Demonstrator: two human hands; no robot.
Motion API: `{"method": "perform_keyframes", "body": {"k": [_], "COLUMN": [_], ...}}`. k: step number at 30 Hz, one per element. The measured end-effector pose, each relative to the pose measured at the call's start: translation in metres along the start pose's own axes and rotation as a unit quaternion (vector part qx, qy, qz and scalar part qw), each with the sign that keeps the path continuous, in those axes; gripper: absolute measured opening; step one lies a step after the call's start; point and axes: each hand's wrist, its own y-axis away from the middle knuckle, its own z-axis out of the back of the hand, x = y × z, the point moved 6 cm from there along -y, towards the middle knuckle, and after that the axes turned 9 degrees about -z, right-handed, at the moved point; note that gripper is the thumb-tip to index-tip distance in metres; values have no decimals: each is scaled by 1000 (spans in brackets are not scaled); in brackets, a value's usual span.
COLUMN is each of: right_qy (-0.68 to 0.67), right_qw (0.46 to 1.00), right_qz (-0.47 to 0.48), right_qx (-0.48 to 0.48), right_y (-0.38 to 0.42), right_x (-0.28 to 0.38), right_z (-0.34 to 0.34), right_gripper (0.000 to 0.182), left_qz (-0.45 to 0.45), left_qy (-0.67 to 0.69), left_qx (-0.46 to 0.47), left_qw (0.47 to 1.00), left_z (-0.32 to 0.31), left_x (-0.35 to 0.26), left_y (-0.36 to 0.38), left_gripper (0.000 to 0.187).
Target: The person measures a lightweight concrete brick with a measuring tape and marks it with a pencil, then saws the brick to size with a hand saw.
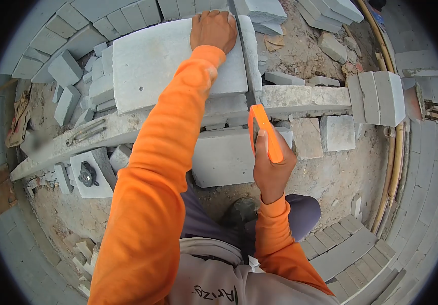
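My right hand [276,168] is closed around the orange handle of a handsaw [263,124]. The saw's long dark blade runs away from me, between a large pale grey aerated concrete block [148,66] and a narrow strip of the same material [250,51] along its right side. My left hand [213,31] presses on the block's far right part, next to the blade, with its fingers bent over the far edge; the fingertips are hidden. The block lies flat on a long rough concrete beam [305,96].
Another block [224,162] lies on the near side of the beam. A black round tool [87,174], perhaps a chalk line or tape, sits on a block piece at left. Block offcuts [67,104] and upright blocks [381,99] stand around. Bamboo poles [394,162] run along the right.
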Motion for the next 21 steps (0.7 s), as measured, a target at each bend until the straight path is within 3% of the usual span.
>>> {"method": "perform_keyframes", "body": {"k": [3,8,11,12,13,15,18,21], "right_qy": [7,130,72,59,24,-4,-7,99], "right_qw": [1000,987,996,993,998,998,999,994], "right_qz": [25,72,48,88,41,13,35,22], "right_qx": [-6,-57,-27,-52,-44,54,6,-39], "right_y": [2,151,111,78,37,-27,-3,99], "right_x": [-2,-67,-37,-24,-5,33,17,-44], "right_z": [2,71,52,34,14,-9,-1,51], "right_gripper": [31,35,35,33,30,28,28,34], "left_qz": [8,13,-8,-12,-7,-3,11,16], "left_qy": [5,3,-3,1,2,-6,-11,-6], "left_qx": [37,34,14,10,19,17,41,48], "left_qw": [999,999,1000,1000,1000,1000,999,999], "left_z": [-1,1,2,1,-1,2,4,0], "left_x": [-1,-2,-1,-3,-5,-1,-1,0], "left_y": [1,1,1,4,10,1,0,0], "left_gripper": [34,33,32,32,32,31,30,30]}}
